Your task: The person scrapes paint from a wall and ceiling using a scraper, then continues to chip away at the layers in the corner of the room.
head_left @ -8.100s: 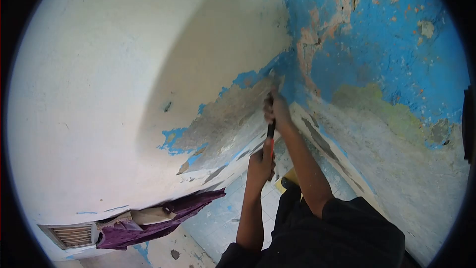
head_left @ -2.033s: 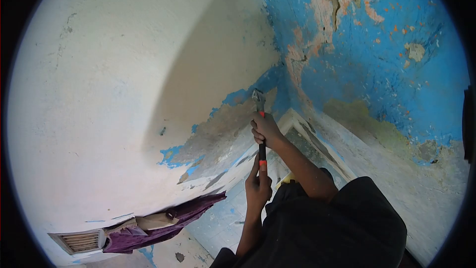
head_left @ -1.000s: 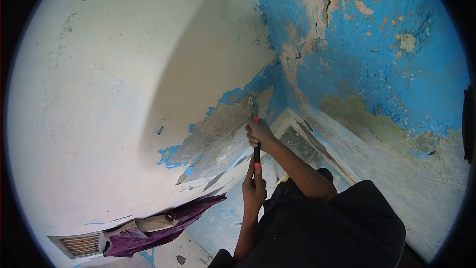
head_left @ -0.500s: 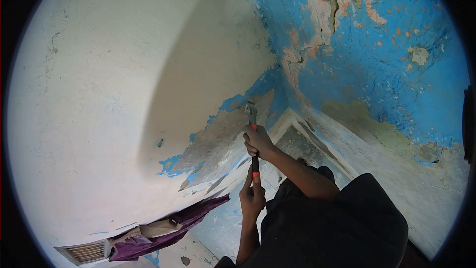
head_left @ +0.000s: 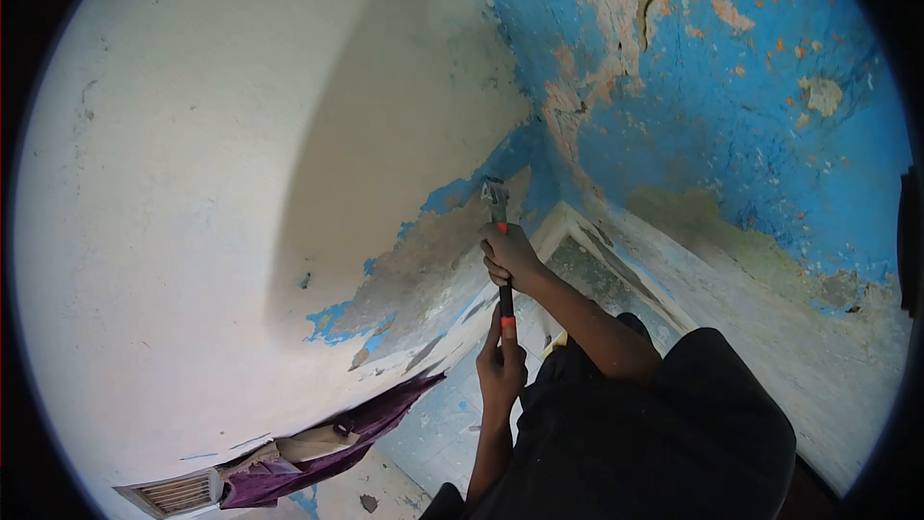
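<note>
The right hand (head_left: 512,255) curls closed above the gripping left hand (head_left: 501,374), right forearm (head_left: 589,323) slanting.

AHEAD: passage is blocked by pale wall (head_left: 202,193) and blue wall (head_left: 664,135), joined in a corner beyond tool (head_left: 506,299) | LEFT: gap is left between left hand (head_left: 501,368) and purple cloth (head_left: 372,426) | RIGHT: way is barred by right forearm (head_left: 595,329)

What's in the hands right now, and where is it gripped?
A scraper-like tool: the right hand grips it just below the metal head; the left hand holds the lower end.
</note>
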Motion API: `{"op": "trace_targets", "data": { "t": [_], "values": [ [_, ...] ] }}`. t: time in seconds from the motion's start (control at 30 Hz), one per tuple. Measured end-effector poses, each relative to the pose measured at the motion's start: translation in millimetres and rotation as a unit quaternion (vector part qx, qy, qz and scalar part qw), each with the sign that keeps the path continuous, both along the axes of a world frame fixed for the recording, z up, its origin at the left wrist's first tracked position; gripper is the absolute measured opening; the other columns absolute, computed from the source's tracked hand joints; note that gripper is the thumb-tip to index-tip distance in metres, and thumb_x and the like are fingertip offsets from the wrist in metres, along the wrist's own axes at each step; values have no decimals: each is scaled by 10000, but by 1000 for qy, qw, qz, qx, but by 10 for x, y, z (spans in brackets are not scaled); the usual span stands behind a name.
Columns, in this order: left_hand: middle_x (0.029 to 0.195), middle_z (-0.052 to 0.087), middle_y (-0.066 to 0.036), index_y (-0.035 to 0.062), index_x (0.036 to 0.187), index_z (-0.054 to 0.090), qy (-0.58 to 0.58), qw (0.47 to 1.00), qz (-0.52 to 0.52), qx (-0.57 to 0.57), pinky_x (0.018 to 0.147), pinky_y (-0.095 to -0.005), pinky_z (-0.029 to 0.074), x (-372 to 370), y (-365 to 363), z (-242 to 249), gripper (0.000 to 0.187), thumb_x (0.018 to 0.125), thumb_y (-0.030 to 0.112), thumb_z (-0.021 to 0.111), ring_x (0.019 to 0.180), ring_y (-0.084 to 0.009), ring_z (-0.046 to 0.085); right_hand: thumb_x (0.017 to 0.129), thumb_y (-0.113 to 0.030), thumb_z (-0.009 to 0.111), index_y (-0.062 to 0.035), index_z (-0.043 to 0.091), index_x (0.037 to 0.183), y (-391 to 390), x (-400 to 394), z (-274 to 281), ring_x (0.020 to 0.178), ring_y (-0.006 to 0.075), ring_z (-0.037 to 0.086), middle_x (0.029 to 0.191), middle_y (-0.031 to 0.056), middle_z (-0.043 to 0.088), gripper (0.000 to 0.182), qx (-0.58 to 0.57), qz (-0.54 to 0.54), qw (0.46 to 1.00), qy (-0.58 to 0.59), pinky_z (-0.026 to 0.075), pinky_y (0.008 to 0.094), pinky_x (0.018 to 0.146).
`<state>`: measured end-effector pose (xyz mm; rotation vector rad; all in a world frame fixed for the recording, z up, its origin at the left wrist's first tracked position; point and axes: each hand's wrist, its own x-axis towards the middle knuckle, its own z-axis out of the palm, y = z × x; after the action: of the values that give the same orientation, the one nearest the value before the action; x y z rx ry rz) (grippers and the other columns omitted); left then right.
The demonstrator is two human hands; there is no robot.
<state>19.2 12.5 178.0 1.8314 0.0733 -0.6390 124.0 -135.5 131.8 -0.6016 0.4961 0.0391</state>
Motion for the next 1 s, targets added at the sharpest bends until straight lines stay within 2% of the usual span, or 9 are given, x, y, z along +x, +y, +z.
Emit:
{"op": "trace_targets", "data": {
  "t": [0.17, 0.33, 0.37, 0.57, 0.67, 0.7, 0.8, 0.93, 1.0],
  "values": [
    [558, 421, 47, 26, 1401, 426, -35, 999, -6, -5, 432, -216, 272, 0, 135, 17, 494, 991, 293, 494, 471, -33, 379, 921, -214, 495, -138, 338, 605, 134, -60, 217, 290, 83, 298, 448, -40, 302, 361, 22, -5, 1000, 16, 246, 261, 283],
    [551, 413, 50, 60, 1407, 432, -9, 999, -48, -24, 424, -219, 274, 209, -177, 41, 493, 989, 312, 504, 454, -34, 376, 915, -237, 519, -144, 359, 645, -269, 77, -45, 298, 83, 292, 462, -42, 304, 328, 7, -43, 999, 5, 245, 267, 284],
    [538, 398, 55, 75, 1412, 428, -40, 998, -37, -18, 413, -217, 263, 145, -152, -80, 490, 992, 318, 495, 439, -28, 368, 913, -244, 525, -149, 359, 641, -231, 58, -74, 298, 84, 294, 461, -42, 305, 333, -1, -47, 999, 14, 247, 266, 286],
    [520, 393, 53, 47, 1415, 413, -6, 1000, -4, -9, 390, -217, 257, -96, 32, 121, 498, 999, 314, 477, 418, -31, 361, 914, -232, 518, -152, 346, 616, 148, -88, 22, 289, 89, 301, 461, -41, 308, 353, 49, 27, 998, -8, 250, 264, 281],
    [524, 403, 47, 45, 1418, 403, 8, 1000, -13, 4, 388, -219, 267, 10, -92, 65, 507, 998, 319, 477, 420, -34, 371, 914, -230, 514, -151, 347, 620, -65, 12, -72, 285, 92, 298, 466, -40, 312, 347, 17, -25, 999, 30, 244, 267, 281],
    [525, 404, 47, 42, 1418, 402, 11, 1000, -14, -7, 390, -219, 268, 29, -141, 37, 508, 998, 318, 476, 422, -34, 373, 914, -234, 513, -149, 352, 625, -155, 22, -95, 286, 92, 301, 467, -40, 312, 342, 16, -17, 1000, 1, 238, 265, 282],
    [528, 405, 46, 25, 1417, 396, -15, 1000, -6, -12, 392, -220, 269, -36, -67, -29, 521, 997, 322, 479, 423, -37, 376, 917, -233, 509, -147, 360, 633, -45, -32, -9, 289, 90, 305, 470, -40, 318, 333, 9, 1, 999, 32, 239, 263, 279],
    [525, 419, 36, 45, 1427, 389, -2, 1000, -5, -3, 390, -229, 279, -13, -52, 215, 523, 992, 317, 485, 412, -42, 384, 926, -229, 495, -143, 359, 635, 25, -30, 109, 292, 85, 310, 469, -38, 318, 332, 9, 4, 999, 33, 255, 263, 286],
    [524, 424, 35, 45, 1428, 387, 3, 1000, -14, -2, 389, -231, 281, 5, -79, 158, 516, 992, 304, 483, 410, -44, 389, 933, -225, 479, -137, 359, 642, -66, -4, 42, 292, 87, 311, 460, -35, 311, 327, 16, 14, 1000, -12, 261, 262, 290]
  ]
}}
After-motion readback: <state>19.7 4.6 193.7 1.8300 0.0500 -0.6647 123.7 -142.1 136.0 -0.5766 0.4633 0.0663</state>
